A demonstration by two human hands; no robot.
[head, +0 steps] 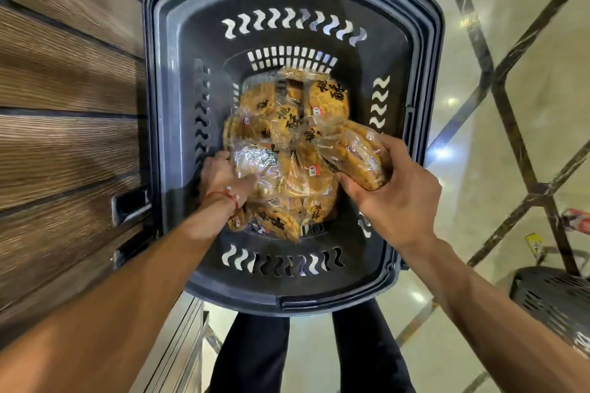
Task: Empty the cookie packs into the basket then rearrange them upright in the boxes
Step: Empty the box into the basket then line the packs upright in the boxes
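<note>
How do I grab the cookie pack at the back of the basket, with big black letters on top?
Come straight down from above and pinch the cookie pack across its round edges, thumb against fingers. It lies flat, face up, on top of the pile, and the basket walls probably block a sideways reach.

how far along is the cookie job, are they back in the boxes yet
Emptying looks done: a pile of cookie packs lies in the basket. In hand: the left hand grips one pack in the pile, the right hand holds another pack above it. Left: standing them upright in the boxes, which are not in view.
</note>
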